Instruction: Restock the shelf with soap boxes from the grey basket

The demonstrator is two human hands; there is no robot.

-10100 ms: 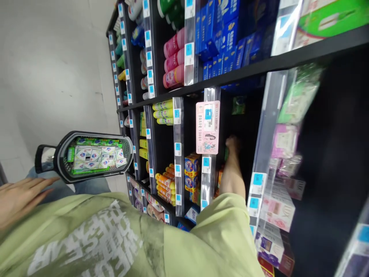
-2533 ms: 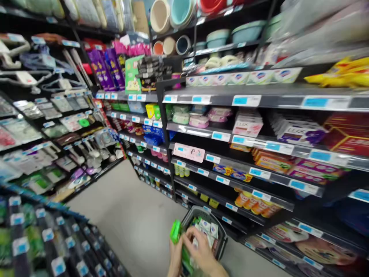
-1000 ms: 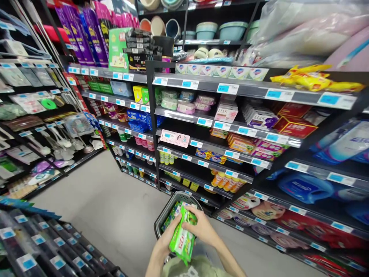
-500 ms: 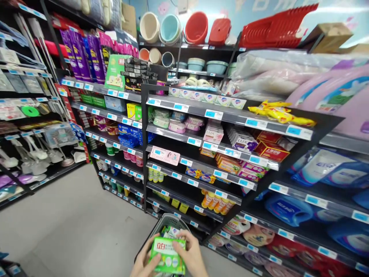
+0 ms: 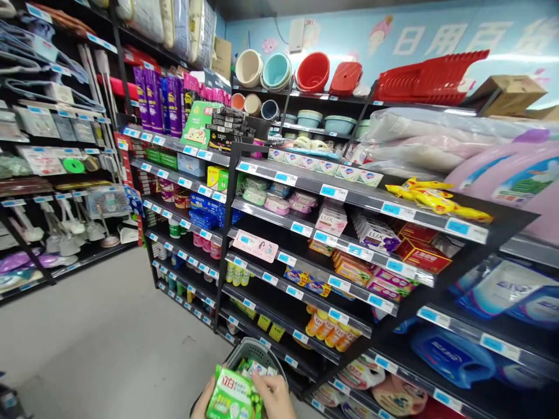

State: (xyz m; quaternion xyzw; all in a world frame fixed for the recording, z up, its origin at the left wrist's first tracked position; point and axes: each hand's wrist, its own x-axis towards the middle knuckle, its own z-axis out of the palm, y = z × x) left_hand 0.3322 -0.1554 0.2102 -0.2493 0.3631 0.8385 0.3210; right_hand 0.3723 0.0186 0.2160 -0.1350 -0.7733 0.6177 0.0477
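Note:
At the bottom edge I hold a green soap packet (image 5: 232,398) upright with both hands. My right hand (image 5: 273,397) wraps its right side, fingers curled over the top corner. Only a sliver of my left hand (image 5: 200,406) shows at the packet's left edge, gripping it. Just behind the packet sits a dark grey shopping basket (image 5: 253,350) on the floor, with more green and white packets inside.
A black shelf unit (image 5: 305,233) of soaps, bottles and boxes with blue price tags runs from centre to right. Detergent bags (image 5: 454,355) fill the lower right. Hanging kitchen tools (image 5: 65,221) line the left wall. Grey floor (image 5: 109,331) lies between them.
The view has tilted upward, so my hands and the packet have sunk to the bottom edge. Ten seconds ago my right hand reached into a shelf; now both hands grip the green packet.

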